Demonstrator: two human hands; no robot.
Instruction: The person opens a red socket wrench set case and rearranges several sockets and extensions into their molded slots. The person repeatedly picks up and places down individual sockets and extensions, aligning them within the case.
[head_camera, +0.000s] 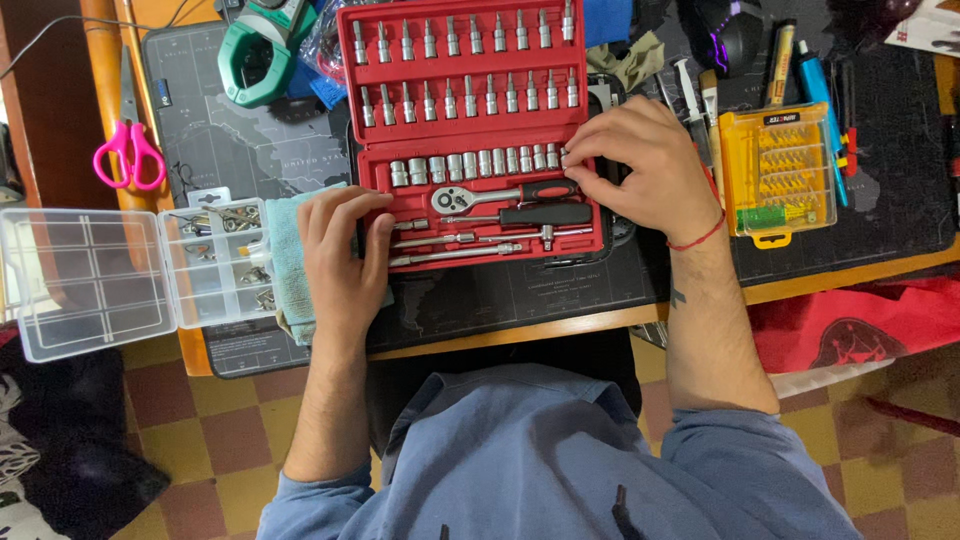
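An opened socket set case (470, 130) is set at the middle of the desk mat (250, 150), its lid raised behind the tray. A row of sockets (475, 165) is seated along the back of the tray, with a ratchet handle (505, 193) in front of it and extension bars (470, 240) nearer the front edge. The left hand (345, 255) is laid on the case's left front corner, over a folded cloth (290, 265). The right hand (650, 165) is placed at the right end of the socket row. A compartment box (130, 275) is found left of the cloth, scissors (130, 150) behind it. A bit case (780, 175) is positioned right of the right hand.
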